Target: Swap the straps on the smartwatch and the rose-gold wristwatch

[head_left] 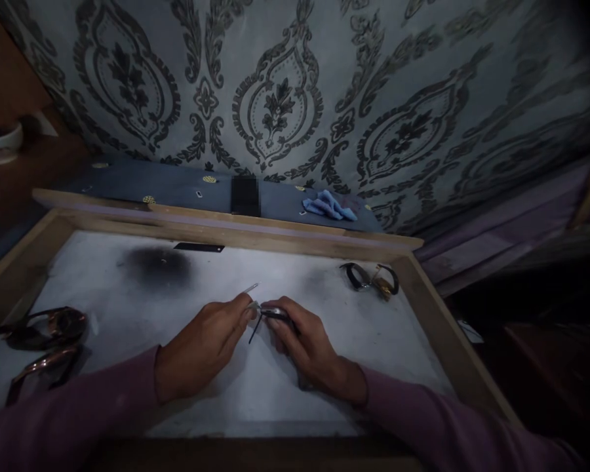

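Observation:
My left hand is closed, with a thin metal tool sticking out past its thumb and forefinger. Its fingertips also pinch a small pale piece that meets what my right hand holds. My right hand is wrapped round a dark, shiny object, seen edge-on, that looks like a wristwatch; most of it is hidden by the fingers. A narrow dark strip hangs down between the hands. Both hands are over the white board, near its middle.
A raised wooden frame edges the white board. Several wristwatches lie on it: a rose-gold one at left, others at right. A black blade-like strip lies far back. Beyond are a dark block and blue cloth.

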### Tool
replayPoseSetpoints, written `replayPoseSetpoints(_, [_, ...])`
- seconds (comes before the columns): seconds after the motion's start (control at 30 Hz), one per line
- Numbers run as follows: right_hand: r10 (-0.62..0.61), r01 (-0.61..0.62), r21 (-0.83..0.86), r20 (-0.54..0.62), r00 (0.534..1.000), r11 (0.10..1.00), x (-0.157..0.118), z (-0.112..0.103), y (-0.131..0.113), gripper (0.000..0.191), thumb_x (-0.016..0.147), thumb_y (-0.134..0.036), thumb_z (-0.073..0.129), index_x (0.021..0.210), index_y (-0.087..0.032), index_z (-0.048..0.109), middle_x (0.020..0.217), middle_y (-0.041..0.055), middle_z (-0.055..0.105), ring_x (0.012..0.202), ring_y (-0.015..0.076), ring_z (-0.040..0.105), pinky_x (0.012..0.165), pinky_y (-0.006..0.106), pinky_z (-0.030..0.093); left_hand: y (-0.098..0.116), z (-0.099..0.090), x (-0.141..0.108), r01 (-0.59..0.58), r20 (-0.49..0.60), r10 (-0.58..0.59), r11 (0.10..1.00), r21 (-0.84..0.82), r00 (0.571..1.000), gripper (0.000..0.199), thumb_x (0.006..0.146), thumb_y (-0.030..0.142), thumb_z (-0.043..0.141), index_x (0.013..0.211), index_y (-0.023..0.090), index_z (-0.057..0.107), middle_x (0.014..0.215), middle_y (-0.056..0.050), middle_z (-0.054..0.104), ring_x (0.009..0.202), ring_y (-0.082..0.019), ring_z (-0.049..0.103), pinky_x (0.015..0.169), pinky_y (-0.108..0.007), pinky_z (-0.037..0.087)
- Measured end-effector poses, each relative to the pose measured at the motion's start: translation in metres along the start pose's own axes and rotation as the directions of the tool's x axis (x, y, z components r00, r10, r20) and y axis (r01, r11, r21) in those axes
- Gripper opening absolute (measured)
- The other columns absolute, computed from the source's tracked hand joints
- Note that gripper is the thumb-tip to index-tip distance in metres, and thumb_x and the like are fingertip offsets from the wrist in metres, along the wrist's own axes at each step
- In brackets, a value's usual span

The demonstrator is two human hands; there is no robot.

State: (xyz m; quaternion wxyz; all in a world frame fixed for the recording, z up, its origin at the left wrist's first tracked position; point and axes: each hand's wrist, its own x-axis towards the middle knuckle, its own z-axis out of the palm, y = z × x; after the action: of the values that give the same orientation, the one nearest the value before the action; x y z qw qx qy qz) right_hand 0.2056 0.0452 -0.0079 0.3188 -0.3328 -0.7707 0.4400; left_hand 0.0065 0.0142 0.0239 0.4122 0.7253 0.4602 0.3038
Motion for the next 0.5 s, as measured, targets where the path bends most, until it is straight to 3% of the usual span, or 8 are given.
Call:
replayPoseSetpoints(0.23, [-0.01,0.01,-0.043,-0.003,1.0,0.999,-0.0003,-0.0005,-0.0005,0.02,0.1,-0.027,0.045,0.109,-0.018,0.06,0.075,0.0002,0.056,0.051,0.0084,0.048,0.051,0.022,0.046,-0.0016,0.0014,-0.0026,0.06,0.014,-0.063,0.99,0.128,0.998,0.025,0.102,0.03,0.029,0.082,0.022,0.04,0.062,0.005,0.045,0.055,-0.013,0.044,0.056,-0.028,0.031])
replayPoseSetpoints(0.5, [-0.025,0.025,-0.078,0.005,1.0,0.997,-0.0013,-0.001,0.0025,0.021,0.1,-0.025,0.045,0.114,-0.019,0.06,0.078,0.0016,0.057,0.054,0.0098,0.05,0.05,0.023,0.046,-0.003,0.0022,-0.0045,0.03,0.008,-0.033,0.972,0.235,0.999,0.025,0.101,0.028,0.031,0.081,0.021,0.043,0.058,0.007,0.038,0.048,-0.011,0.04,0.052,-0.029,0.027])
